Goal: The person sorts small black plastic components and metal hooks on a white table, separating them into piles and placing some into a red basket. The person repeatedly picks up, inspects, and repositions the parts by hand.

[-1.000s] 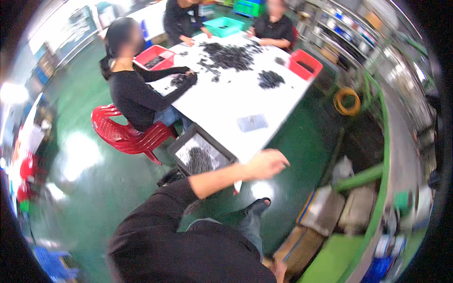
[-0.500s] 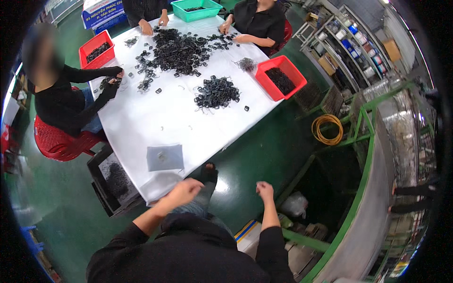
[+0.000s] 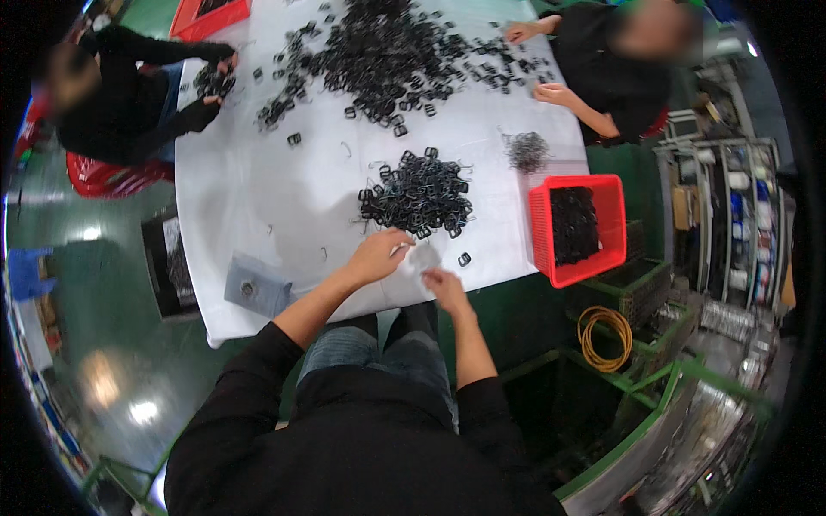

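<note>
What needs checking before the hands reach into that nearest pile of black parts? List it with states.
1. Left hand near the black parts pile: ok.
2. Right hand at the table edge: ok.
3. Small pale item between the hands identified: cannot tell.
4. Red basket beside the right hand, holding dark parts: ok.
5. Grey packet lies apart from both hands: ok.
6. Fingers' grip on anything: cannot tell.

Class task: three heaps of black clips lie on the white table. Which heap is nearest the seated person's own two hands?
The middle heap, just beyond the left hand and right hand. The big heap and the co-worker's small heap lie farther off.
</note>
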Action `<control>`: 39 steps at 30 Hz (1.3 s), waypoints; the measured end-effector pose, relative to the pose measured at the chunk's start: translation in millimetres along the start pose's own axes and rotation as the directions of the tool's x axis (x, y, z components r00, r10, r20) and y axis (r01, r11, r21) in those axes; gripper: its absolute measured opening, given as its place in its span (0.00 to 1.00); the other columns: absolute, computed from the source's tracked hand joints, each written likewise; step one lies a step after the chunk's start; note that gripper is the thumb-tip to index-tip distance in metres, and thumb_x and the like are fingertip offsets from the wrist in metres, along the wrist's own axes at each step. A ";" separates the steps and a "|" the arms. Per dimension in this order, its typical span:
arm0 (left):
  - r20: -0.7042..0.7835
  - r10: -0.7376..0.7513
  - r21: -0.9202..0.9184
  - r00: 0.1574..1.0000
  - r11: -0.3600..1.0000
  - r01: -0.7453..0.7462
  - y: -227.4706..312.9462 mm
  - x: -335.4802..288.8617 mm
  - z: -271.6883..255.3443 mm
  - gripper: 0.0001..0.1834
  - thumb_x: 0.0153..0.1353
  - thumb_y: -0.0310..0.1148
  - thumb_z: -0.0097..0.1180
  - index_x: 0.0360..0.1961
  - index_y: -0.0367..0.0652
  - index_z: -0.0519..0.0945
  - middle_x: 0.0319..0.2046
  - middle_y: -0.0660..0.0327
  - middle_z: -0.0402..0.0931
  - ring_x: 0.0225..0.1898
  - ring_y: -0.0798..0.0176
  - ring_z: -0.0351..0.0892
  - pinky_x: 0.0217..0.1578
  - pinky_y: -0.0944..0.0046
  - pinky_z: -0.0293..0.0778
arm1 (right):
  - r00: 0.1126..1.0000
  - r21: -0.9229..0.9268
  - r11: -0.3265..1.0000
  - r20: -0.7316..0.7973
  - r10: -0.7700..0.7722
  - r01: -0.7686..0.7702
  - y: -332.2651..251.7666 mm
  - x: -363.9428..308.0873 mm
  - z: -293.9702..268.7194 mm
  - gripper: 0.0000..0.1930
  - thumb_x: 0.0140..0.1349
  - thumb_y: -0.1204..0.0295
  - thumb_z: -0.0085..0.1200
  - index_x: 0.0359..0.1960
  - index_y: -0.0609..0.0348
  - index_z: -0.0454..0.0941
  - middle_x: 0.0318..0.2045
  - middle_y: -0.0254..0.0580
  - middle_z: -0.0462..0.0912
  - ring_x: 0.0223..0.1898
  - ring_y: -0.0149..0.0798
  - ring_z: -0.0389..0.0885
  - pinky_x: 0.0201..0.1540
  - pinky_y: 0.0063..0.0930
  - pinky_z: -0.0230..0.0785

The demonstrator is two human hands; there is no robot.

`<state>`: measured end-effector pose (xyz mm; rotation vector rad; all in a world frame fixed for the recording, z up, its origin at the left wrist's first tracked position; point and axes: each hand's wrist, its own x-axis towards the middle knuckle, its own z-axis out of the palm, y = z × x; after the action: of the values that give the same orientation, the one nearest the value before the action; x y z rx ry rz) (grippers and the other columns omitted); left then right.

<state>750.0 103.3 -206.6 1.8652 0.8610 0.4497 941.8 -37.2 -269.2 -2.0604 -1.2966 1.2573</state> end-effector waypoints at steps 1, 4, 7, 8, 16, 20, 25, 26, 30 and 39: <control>-0.043 -0.011 0.014 0.999 1.000 0.011 -10.4 11.3 5.4 0.09 0.54 0.28 0.52 0.36 0.39 0.79 0.37 0.52 0.76 0.41 0.48 0.75 0.43 0.55 0.70 | 0.999 0.020 1.000 -0.033 -0.008 0.009 -3.8 23.1 -13.1 0.13 0.56 0.69 0.55 0.41 0.60 0.80 0.29 0.43 0.82 0.32 0.32 0.80 0.38 0.25 0.70; -0.330 -0.088 0.065 0.940 0.991 0.116 -43.4 40.7 9.9 0.09 0.51 0.25 0.53 0.35 0.39 0.79 0.36 0.52 0.76 0.42 0.47 0.73 0.45 0.55 0.69 | 0.973 -0.010 0.992 -0.193 -0.128 0.128 -15.9 86.3 -63.7 0.12 0.54 0.71 0.56 0.41 0.57 0.80 0.32 0.43 0.81 0.34 0.34 0.80 0.39 0.28 0.70; -0.505 -0.240 0.060 0.829 0.948 0.312 -69.2 61.4 4.1 0.11 0.52 0.23 0.53 0.38 0.39 0.78 0.38 0.53 0.75 0.44 0.49 0.73 0.47 0.57 0.68 | 0.965 -0.084 0.986 -0.208 -0.158 0.143 -23.0 143.5 -102.2 0.12 0.52 0.71 0.56 0.39 0.57 0.78 0.35 0.45 0.77 0.36 0.43 0.78 0.43 0.34 0.69; -0.487 -0.321 0.055 0.812 0.917 0.396 -74.4 68.5 2.6 0.12 0.54 0.24 0.52 0.41 0.40 0.78 0.41 0.53 0.75 0.45 0.50 0.73 0.48 0.58 0.68 | 0.956 -0.132 0.976 -0.217 -0.199 0.173 -20.5 160.4 -113.2 0.12 0.52 0.71 0.56 0.40 0.56 0.78 0.37 0.45 0.76 0.38 0.44 0.77 0.45 0.35 0.68; -0.553 -0.334 0.024 0.763 0.910 0.415 -60.3 107.2 21.8 0.12 0.56 0.24 0.51 0.42 0.43 0.78 0.46 0.54 0.73 0.49 0.50 0.71 0.51 0.58 0.66 | 0.743 -0.329 0.943 -0.617 -0.259 0.055 15.7 250.4 -194.0 0.17 0.53 0.69 0.57 0.46 0.55 0.74 0.45 0.49 0.71 0.51 0.50 0.68 0.52 0.40 0.62; -0.585 -0.300 0.127 0.754 0.883 0.451 -63.0 112.9 30.4 0.12 0.56 0.27 0.52 0.43 0.44 0.78 0.48 0.55 0.73 0.51 0.51 0.70 0.52 0.58 0.66 | 0.899 -0.149 0.983 -0.410 -0.156 0.103 11.3 230.4 -176.8 0.17 0.53 0.67 0.57 0.45 0.56 0.74 0.45 0.50 0.71 0.49 0.51 0.69 0.51 0.40 0.64; -0.623 -0.259 0.214 0.738 0.851 0.479 -67.6 135.1 41.8 0.14 0.56 0.31 0.54 0.45 0.45 0.77 0.49 0.57 0.72 0.53 0.51 0.67 0.53 0.57 0.64 | 0.939 -0.305 0.946 -0.283 -0.196 0.105 -16.0 178.4 -111.6 0.32 0.45 0.56 0.65 0.50 0.57 0.70 0.45 0.51 0.70 0.49 0.51 0.69 0.50 0.41 0.66; -0.635 -0.254 0.235 0.730 0.836 0.495 -67.8 139.9 44.4 0.15 0.56 0.32 0.54 0.45 0.46 0.77 0.49 0.57 0.72 0.53 0.51 0.67 0.54 0.56 0.64 | 0.941 -0.325 0.942 -0.286 -0.182 0.084 -20.9 175.9 -102.5 0.34 0.44 0.54 0.65 0.52 0.57 0.69 0.45 0.52 0.69 0.49 0.52 0.69 0.50 0.42 0.66; -0.605 -0.341 0.276 0.720 0.758 0.591 -66.3 149.3 57.3 0.14 0.59 0.35 0.52 0.44 0.43 0.77 0.47 0.54 0.72 0.52 0.51 0.67 0.52 0.55 0.64 | 0.962 -0.290 0.957 -0.261 -0.085 0.006 -33.3 176.1 -73.9 0.40 0.41 0.54 0.68 0.56 0.55 0.64 0.47 0.53 0.67 0.50 0.53 0.68 0.50 0.43 0.67; -0.542 -0.414 -0.079 0.731 0.891 0.446 -29.0 144.1 66.3 0.11 0.60 0.33 0.51 0.42 0.41 0.77 0.37 0.53 0.75 0.40 0.53 0.75 0.41 0.59 0.70 | 0.994 0.186 0.978 -0.073 -0.081 0.093 -39.0 178.0 -63.9 0.25 0.44 0.71 0.64 0.47 0.61 0.71 0.40 0.50 0.77 0.44 0.47 0.75 0.46 0.36 0.68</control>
<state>879.5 174.1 -271.3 1.5180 1.6716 0.6812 1005.8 143.4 -293.5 -1.8757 -1.1764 1.2154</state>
